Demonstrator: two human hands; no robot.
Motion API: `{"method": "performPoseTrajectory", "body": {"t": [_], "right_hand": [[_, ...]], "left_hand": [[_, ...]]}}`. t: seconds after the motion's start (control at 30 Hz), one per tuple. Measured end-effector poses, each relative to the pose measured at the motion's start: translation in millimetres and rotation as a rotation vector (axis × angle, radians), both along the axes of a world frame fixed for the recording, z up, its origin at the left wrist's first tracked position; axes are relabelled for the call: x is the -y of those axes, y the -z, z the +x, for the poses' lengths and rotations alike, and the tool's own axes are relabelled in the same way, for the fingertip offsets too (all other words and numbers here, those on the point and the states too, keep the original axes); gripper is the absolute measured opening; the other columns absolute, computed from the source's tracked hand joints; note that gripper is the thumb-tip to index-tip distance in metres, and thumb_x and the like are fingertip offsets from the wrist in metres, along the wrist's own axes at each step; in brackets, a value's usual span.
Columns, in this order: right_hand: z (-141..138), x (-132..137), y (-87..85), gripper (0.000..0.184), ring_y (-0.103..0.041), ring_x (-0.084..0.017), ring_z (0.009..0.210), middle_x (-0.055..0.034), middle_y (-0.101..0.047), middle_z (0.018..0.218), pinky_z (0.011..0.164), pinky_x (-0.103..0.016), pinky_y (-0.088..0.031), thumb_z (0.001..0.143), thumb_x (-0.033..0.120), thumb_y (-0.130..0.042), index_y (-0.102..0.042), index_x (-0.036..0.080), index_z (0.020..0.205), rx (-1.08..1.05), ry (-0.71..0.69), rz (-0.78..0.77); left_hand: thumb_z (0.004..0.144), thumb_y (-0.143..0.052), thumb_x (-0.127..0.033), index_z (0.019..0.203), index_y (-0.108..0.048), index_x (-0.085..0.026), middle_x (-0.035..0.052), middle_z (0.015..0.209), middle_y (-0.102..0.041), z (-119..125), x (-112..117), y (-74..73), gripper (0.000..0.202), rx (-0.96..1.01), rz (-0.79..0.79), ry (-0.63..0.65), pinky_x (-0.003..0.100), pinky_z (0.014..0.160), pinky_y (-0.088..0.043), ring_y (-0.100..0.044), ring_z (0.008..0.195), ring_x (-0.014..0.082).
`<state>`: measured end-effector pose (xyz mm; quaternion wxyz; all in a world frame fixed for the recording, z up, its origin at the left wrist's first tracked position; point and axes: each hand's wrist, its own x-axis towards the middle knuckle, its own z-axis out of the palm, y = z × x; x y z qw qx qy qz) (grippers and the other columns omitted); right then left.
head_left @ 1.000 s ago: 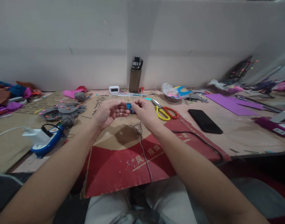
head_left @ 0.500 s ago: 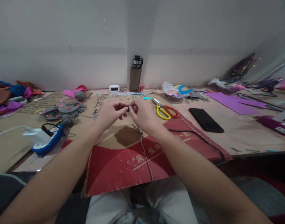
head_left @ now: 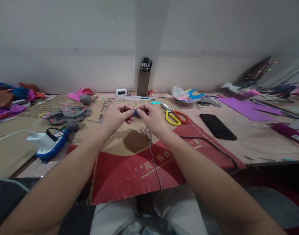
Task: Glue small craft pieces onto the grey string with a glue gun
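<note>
Fingers (head_left: pixel 128 109) of the left hand (head_left: pixel 116 117) and right hand (head_left: pixel 154 118) are pinched shut together on a blue piece (head_left: pixel 136 113), held just above the cardboard (head_left: pixel 129 176) on the worktop (head_left: pixel 257 140). It looks light, soft and easily dropped, best nipped by its edges. I count one cardboard, one bottle (head_left: pixel 143 78), one phone (head_left: pixel 218 126), one scissors (head_left: pixel 175 117), one limp thread (head_left: pixel 153 156) and one blue piece.
</note>
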<state>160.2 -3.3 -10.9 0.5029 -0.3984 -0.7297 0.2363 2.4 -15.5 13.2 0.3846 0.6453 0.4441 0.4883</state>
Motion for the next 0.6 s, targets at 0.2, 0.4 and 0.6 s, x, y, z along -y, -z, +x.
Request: {"method": "performPoseTrajectory", "body": {"t": [0.2,0.4,0.6], "right_hand": [[1,7,-9.3,0.016,-0.041,-0.01,0.056,0.0036,-0.049,0.059,0.054,-0.025,-0.03,0.083,0.028,-0.05,-0.057,0.018,0.073,0.062,0.116,-0.011],[2,7,-10.7,0.015,-0.041,-0.01,0.056,0.0038,-0.049,0.06,0.055,-0.025,-0.03,0.083,0.026,-0.049,-0.052,0.018,0.07,0.099,0.17,0.024],[-1,8,-7.7,0.012,-0.047,-0.011,0.062,0.0017,-0.054,0.067,0.061,-0.026,-0.034,0.083,0.026,-0.05,-0.055,0.018,0.076,0.091,0.128,0.016]], "left_hand": [[0.074,-0.068,-0.034,0.08,-0.068,-0.013,0.0043,0.064,-0.067,-6,-3,-0.2,0.022,-0.031,-0.076,0.151,0.023,0.054,-0.05,-0.061,0.054,0.011],[0.075,-0.067,-0.04,0.087,-0.069,-0.012,0.0084,0.079,-0.071,-10,-6,-1.3,0.031,0.048,-0.135,0.233,0.024,0.059,-0.053,-0.066,0.067,0.0143],[0.079,-0.063,-0.032,0.082,-0.067,-0.012,0.0051,0.065,-0.069,-4,-1,-2.6,0.02,-0.202,0.026,0.023,0.022,0.053,-0.05,-0.062,0.052,0.0111]]}}
